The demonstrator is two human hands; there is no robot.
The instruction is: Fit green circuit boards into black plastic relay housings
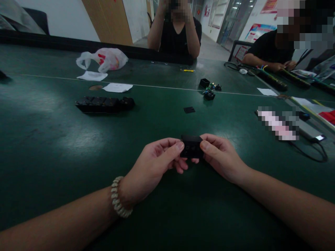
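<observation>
A small black rectangular plastic box (192, 147) is held up over the green table between both my hands. My left hand (163, 158) grips its left end, the thumb on the near face and the other fingers behind and below. On the right end, my right hand (221, 155) pinches it between thumb and fingers. Dark markings or openings on the near face are too dim to make out. Beyond the box, a thin black flat piece (189, 110) lies on the table.
A long black block with several sections (101, 104) lies to the left. Further back are small black parts with a green board (209, 91), papers (117, 87) and a plastic bag (111, 59). A phone-like device (277, 125) with a cable lies right. Two people sit across the table.
</observation>
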